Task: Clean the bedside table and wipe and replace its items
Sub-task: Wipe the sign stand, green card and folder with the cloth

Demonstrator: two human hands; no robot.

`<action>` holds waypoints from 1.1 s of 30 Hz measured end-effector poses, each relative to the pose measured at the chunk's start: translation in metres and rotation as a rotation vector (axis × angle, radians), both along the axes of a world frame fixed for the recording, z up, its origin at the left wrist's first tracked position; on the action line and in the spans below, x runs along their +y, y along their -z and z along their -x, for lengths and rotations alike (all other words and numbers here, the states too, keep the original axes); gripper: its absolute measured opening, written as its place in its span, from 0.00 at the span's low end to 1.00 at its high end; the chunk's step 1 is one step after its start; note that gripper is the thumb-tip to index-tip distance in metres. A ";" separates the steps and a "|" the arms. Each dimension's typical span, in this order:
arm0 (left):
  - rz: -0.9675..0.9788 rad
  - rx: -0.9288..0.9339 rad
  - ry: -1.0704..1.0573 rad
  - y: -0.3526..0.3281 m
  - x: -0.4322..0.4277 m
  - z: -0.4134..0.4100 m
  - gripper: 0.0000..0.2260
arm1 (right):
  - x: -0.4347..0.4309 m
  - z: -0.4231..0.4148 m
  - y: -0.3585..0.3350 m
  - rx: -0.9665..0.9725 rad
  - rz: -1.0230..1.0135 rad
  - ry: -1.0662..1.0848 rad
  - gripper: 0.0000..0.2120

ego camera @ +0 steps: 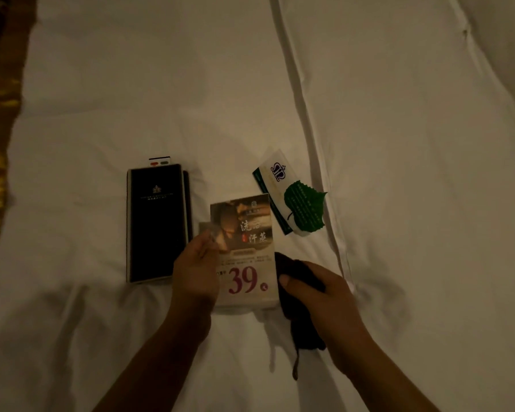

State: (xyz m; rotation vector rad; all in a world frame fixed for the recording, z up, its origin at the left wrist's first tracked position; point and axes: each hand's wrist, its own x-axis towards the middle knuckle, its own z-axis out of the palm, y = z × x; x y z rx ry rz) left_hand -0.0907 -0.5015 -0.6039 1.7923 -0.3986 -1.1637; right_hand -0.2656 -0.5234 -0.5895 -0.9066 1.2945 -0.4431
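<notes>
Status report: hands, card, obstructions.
Left hand pinching left edge of price card. Right hand gripping dark cloth at its right edge. Black folder, leaf card lie apart on bed sheet.

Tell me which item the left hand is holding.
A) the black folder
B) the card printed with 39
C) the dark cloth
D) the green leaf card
B: the left hand pinches the left edge of the card printed with 39, while the right hand grips the dark cloth.
</notes>
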 end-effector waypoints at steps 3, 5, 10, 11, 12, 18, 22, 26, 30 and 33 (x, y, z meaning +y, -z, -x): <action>0.110 -0.061 0.185 -0.006 -0.002 0.014 0.13 | -0.002 -0.002 -0.005 -0.033 0.096 0.016 0.11; 0.161 -0.002 0.295 -0.002 0.001 0.021 0.27 | -0.003 -0.010 -0.007 -0.111 0.102 0.031 0.09; 0.066 0.267 0.373 0.004 0.006 0.017 0.35 | -0.002 -0.023 -0.009 -0.113 0.307 0.072 0.08; 0.039 0.296 0.407 0.004 0.005 0.017 0.40 | -0.005 -0.025 -0.010 -0.082 0.353 0.093 0.09; 0.028 0.348 0.440 0.004 0.005 0.016 0.40 | -0.008 -0.026 -0.010 -0.043 0.413 0.105 0.10; 0.053 0.545 0.433 0.009 0.004 0.010 0.26 | -0.027 -0.028 -0.006 0.248 0.529 0.079 0.11; 0.081 0.688 0.419 0.005 -0.002 -0.003 0.19 | -0.008 -0.026 -0.012 0.240 0.628 -0.176 0.12; 0.039 0.672 0.351 -0.003 -0.011 -0.010 0.28 | 0.008 -0.015 -0.019 0.250 0.731 -0.390 0.15; 0.043 0.541 0.334 -0.003 -0.016 -0.012 0.31 | 0.008 -0.002 -0.013 0.368 0.805 -0.697 0.15; 0.027 0.633 0.348 0.002 -0.009 -0.014 0.27 | -0.001 -0.004 -0.002 0.604 0.792 -0.675 0.16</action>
